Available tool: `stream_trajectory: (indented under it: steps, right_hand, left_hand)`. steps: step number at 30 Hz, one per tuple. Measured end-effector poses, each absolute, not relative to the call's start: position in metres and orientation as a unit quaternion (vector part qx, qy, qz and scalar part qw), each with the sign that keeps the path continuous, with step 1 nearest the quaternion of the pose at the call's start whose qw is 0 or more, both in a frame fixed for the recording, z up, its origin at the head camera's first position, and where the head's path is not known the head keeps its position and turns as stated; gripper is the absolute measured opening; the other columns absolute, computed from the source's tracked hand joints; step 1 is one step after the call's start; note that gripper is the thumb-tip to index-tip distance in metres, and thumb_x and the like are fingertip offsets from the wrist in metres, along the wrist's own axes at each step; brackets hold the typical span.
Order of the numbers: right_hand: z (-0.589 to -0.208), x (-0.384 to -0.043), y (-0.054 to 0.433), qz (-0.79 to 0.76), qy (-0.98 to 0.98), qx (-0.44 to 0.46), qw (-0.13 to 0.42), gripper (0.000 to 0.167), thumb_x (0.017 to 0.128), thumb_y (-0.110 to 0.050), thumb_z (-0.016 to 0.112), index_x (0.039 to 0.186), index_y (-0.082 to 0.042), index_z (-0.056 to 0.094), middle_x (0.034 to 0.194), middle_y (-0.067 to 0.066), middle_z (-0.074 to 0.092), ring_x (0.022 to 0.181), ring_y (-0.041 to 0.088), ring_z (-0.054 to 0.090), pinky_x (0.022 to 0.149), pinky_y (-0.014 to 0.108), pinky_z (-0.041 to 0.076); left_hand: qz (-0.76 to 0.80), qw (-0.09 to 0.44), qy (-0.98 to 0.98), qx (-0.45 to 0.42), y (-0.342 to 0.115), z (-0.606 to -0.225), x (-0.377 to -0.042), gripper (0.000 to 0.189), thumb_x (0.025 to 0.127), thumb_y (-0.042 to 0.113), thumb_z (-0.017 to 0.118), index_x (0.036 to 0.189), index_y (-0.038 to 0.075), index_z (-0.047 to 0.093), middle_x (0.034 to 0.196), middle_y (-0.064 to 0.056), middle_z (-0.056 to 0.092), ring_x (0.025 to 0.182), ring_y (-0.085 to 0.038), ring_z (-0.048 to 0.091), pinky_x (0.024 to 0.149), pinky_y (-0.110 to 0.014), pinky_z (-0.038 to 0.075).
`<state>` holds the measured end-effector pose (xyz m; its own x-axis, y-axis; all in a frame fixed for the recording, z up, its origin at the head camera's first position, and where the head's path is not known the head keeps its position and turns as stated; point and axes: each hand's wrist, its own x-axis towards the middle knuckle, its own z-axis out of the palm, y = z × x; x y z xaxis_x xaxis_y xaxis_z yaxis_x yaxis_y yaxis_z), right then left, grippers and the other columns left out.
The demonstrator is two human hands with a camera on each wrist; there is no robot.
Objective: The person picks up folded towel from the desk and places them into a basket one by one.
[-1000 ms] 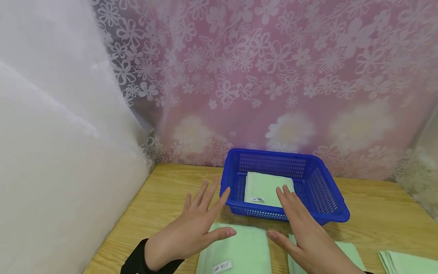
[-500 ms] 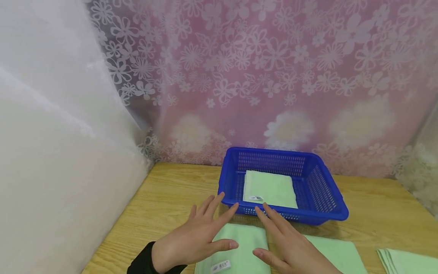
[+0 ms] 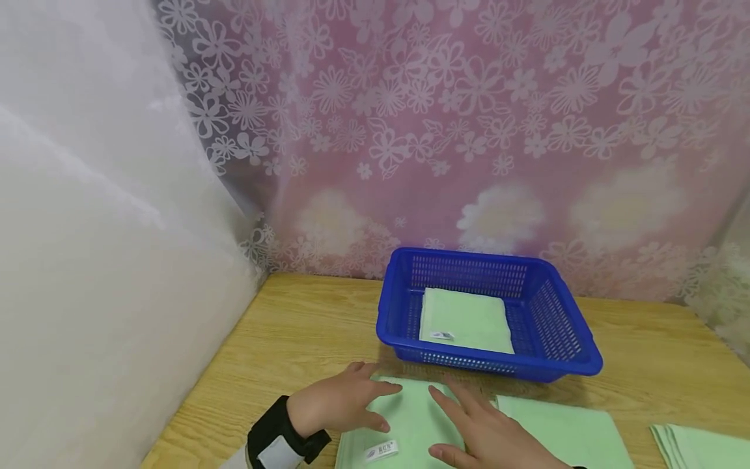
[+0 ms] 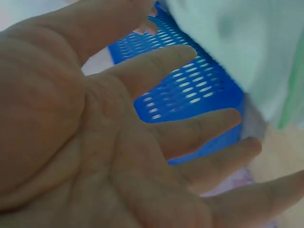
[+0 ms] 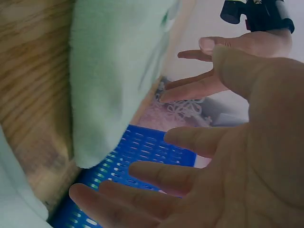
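A folded light-green towel (image 3: pixel 417 430) with a white label (image 3: pixel 381 450) lies at the front of the table. Over its left side hovers my left hand (image 3: pixel 338 402), fingers spread. My right hand (image 3: pixel 489 433) is above the towel's right edge, fingers extended. Neither wrist view shows anything held: the left palm (image 4: pixel 109 142) faces its camera with fingers apart, and the right palm (image 5: pixel 237 166) has fingers stretched beside the towel (image 5: pixel 111 85). Whether the fingertips touch the cloth cannot be told.
Behind the hands stands a blue plastic basket (image 3: pixel 562 326) holding a folded green towel (image 3: pixel 465 319). More folded towels lie on the right, one beside the right hand (image 3: pixel 565 430) and another at the far right edge (image 3: pixel 706 449). A floral curtain (image 3: pixel 422 130) hangs behind the wooden table (image 3: pixel 305 312).
Both hands have lowered from in front of the basket toward the front towel. The right hand has also moved left, nearer to that towel. The towels and basket stay in place.
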<state>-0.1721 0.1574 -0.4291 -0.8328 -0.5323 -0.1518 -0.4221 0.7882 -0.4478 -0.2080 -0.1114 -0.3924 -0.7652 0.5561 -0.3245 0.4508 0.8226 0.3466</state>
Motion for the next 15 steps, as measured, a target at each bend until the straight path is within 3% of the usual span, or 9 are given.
stream_trajectory:
  steps: [4, 9, 15]
  right_hand:
    - [-0.438, -0.174, 0.156, -0.184, 0.938, -0.255, 0.147, 0.083, 0.097, -0.066, 0.061, 0.159, -0.013, 0.046, 0.165, 0.025, 0.038, 0.145, 0.053, 0.044, 0.084, 0.072, 0.054]
    - [-0.448, -0.175, 0.152, -0.160, 0.942, -0.248, 0.162, 0.083, 0.095, -0.069, 0.061, 0.157, -0.014, 0.048, 0.165, 0.023, 0.039, 0.143, 0.050, 0.048, 0.084, 0.068, 0.055]
    - [-0.454, -0.173, 0.151, -0.135, 0.944, -0.252, 0.166, 0.084, 0.092, -0.071, 0.062, 0.155, -0.017, 0.052, 0.166, 0.021, 0.039, 0.140, 0.049, 0.052, 0.088, 0.067, 0.056]
  left_hand:
    - [0.097, 0.207, 0.933, 0.277, -0.110, -0.402, -0.216, 0.061, 0.087, 0.036, 0.085, 0.145, 0.032, 0.065, 0.154, -0.006, 0.057, 0.140, -0.029, 0.053, 0.110, -0.042, 0.051]
    - [0.092, 0.188, 0.935, 0.286, -0.113, -0.408, -0.221, 0.063, 0.081, 0.030, 0.091, 0.140, 0.027, 0.069, 0.135, -0.001, 0.066, 0.112, -0.018, 0.059, 0.099, -0.031, 0.053]
    - [0.107, 0.182, 0.937, 0.279, -0.114, -0.412, -0.223, 0.064, 0.075, 0.025, 0.096, 0.134, 0.024, 0.069, 0.122, 0.002, 0.066, 0.107, -0.015, 0.057, 0.096, -0.030, 0.053]
